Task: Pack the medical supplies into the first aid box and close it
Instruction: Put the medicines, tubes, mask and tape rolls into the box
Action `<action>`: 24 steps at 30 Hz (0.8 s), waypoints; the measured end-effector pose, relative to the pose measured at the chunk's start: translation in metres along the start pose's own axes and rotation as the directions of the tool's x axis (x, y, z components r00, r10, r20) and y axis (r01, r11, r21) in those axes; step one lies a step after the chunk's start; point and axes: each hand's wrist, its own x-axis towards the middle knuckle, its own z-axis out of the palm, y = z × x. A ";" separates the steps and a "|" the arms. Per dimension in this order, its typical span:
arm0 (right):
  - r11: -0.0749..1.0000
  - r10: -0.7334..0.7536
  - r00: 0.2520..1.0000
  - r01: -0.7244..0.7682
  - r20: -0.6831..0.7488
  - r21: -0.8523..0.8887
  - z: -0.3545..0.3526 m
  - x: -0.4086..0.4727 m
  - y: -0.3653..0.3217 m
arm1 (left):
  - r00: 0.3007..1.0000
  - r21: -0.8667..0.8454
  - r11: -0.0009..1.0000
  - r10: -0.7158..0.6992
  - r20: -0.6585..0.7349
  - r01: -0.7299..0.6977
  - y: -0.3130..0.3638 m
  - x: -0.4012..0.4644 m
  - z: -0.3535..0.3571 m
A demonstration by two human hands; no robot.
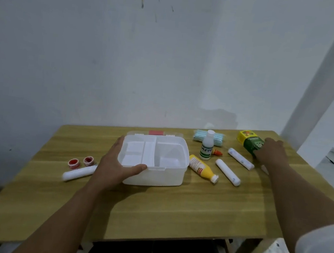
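Note:
The white first aid box (163, 175) stands open mid-table, its divided tray showing and its lid folded back behind. My left hand (114, 166) grips the box's front left corner, thumb over the rim. My right hand (272, 153) is closed around a green and yellow packet (250, 142) at the far right. Between them lie a yellow bottle (202, 168) on its side, an upright white bottle (207, 146), a small orange dropper (217, 152), two white bandage rolls (228, 172) (240, 158) and a pack of blue face masks (200, 137).
Left of the box lie a third white roll (78, 173) and two red tape rolls (73, 163) (89, 160). The wooden table (153, 211) butts against a white wall at the back. A white post rises at the right edge.

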 end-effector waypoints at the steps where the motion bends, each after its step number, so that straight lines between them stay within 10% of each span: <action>1: 0.999 -0.007 1.000 0.007 -0.005 0.036 -0.005 0.002 0.000 | 1.000 0.004 1.000 -0.002 0.003 0.002 0.000 0.000 0.000; 8: 0.898 -0.301 0.938 0.339 -0.170 0.282 -0.092 -0.024 -0.048 | 0.999 0.049 0.998 -0.032 0.031 0.030 0.006 0.003 -0.005; 14: 0.654 -0.686 0.726 0.581 0.056 0.485 -0.146 -0.100 -0.122 | 0.997 0.066 0.996 -0.062 0.046 0.059 0.011 0.000 -0.011; 19: 0.596 -0.783 0.550 0.798 0.290 0.096 -0.137 -0.154 -0.162 | 0.996 0.043 0.996 -0.084 0.034 0.082 0.014 -0.002 -0.013; 24: 0.524 -0.779 0.530 0.844 0.335 -0.118 -0.108 -0.179 -0.184 | 0.996 0.033 0.996 -0.083 0.035 0.082 0.012 -0.003 -0.013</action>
